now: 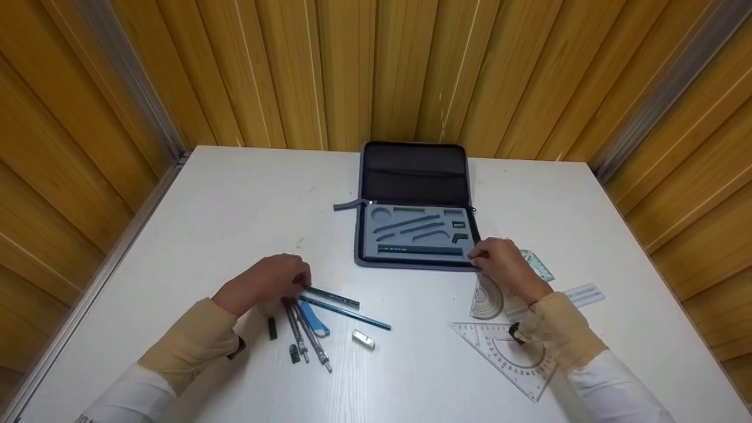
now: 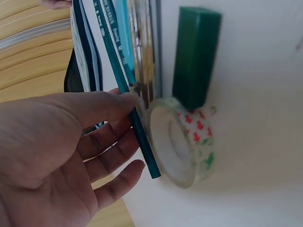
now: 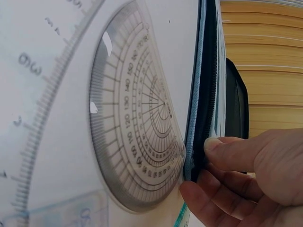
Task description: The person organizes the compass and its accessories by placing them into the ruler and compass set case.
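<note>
In the left wrist view my left hand pinches a dark green pencil between thumb and fingers. A roll of clear tape with red arrows lies beside its end. By that hand are two metal compasses, a light blue tool and a small white block. My right hand grips the near right corner of the open zip case. The case's grey foam insert has shaped slots, with a long dark green strip in the front one. A clear protractor lies close to the right fingers.
Under and around the right forearm are a clear set square, a clear ruler and a green-tinted template. A dark green block stands by the tape. Wood-patterned panels rise behind the white table.
</note>
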`<state>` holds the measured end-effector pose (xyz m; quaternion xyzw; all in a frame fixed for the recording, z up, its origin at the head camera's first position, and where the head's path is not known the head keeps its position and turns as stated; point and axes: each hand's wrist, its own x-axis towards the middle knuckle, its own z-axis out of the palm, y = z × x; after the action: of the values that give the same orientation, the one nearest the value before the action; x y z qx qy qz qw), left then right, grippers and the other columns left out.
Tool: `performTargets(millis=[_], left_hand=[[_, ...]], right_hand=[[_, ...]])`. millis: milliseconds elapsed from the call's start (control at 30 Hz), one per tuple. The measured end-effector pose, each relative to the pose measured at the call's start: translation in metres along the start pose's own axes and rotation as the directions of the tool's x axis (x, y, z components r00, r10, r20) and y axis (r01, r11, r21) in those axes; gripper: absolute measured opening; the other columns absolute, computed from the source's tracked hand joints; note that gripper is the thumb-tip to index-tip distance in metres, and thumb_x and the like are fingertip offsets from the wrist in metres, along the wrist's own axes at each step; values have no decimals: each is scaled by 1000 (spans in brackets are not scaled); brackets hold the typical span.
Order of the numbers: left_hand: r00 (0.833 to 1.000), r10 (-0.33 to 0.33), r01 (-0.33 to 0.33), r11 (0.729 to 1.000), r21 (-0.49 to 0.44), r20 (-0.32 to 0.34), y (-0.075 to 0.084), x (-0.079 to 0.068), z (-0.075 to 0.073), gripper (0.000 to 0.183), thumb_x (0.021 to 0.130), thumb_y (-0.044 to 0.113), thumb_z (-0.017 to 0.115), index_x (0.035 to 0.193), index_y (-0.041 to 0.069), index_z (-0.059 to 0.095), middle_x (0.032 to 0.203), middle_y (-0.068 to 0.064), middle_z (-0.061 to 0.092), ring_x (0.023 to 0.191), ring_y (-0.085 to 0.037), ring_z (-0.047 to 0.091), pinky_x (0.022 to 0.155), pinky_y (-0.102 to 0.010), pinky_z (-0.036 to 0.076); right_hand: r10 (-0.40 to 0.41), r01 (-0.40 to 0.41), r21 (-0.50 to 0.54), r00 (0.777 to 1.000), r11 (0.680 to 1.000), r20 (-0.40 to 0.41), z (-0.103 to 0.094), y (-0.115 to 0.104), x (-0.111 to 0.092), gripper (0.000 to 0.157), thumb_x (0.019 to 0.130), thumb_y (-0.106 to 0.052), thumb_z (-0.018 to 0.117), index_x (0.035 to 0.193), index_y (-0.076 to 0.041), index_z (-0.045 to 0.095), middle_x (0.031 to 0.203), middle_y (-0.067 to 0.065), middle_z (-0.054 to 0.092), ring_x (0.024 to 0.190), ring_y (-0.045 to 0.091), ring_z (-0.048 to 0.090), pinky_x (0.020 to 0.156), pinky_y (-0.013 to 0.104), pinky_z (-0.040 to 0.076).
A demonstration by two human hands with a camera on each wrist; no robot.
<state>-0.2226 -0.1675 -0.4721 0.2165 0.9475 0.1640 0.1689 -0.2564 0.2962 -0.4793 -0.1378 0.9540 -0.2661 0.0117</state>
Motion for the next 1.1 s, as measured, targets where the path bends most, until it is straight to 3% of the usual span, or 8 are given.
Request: performTargets(millis=[133, 467, 800, 1100], left_hand=[[999, -6, 7, 1000, 17, -45, 1, 1, -9, 15, 95, 2, 70, 104, 12, 75, 100, -2, 67, 91, -21, 58, 91, -42, 53], [973, 119, -113, 993, 43, -197, 15, 10, -25, 15, 93, 3, 74, 107, 7, 76, 98, -4, 71, 88, -19, 65, 84, -38, 57], [958, 175, -162, 984, 74, -229, 41, 27, -35, 15, 92, 2, 75, 107, 6, 76, 100, -6, 72, 88, -19, 67, 82, -35, 58], [945, 242, -220, 968, 121, -218, 68, 52, -37, 14, 95, 4, 72, 108, 5, 76, 100, -6, 72, 84, -19, 63, 80, -34, 57]], right_hand=[[-5, 5, 2, 1000, 1000, -2, 0, 0, 0, 9, 92, 4, 71, 99, 2, 78, 103, 19, 72, 102, 37, 67, 86, 49, 56], [-13, 13, 5, 1000, 1000, 1, -1, 0, -2, 10, 93, 4, 71, 100, 2, 78, 103, 18, 71, 101, 36, 67, 85, 49, 57], [-18, 18, -10, 1000, 1000, -17, -3, -2, -2, 10, 93, 4, 71, 98, 1, 78, 104, 19, 72, 104, 39, 66, 90, 53, 54], [-14, 14, -16, 1000, 1000, -9, 0, 0, 0, 10, 93, 3, 71, 100, 1, 79, 105, 18, 72, 104, 37, 66, 90, 51, 55]])
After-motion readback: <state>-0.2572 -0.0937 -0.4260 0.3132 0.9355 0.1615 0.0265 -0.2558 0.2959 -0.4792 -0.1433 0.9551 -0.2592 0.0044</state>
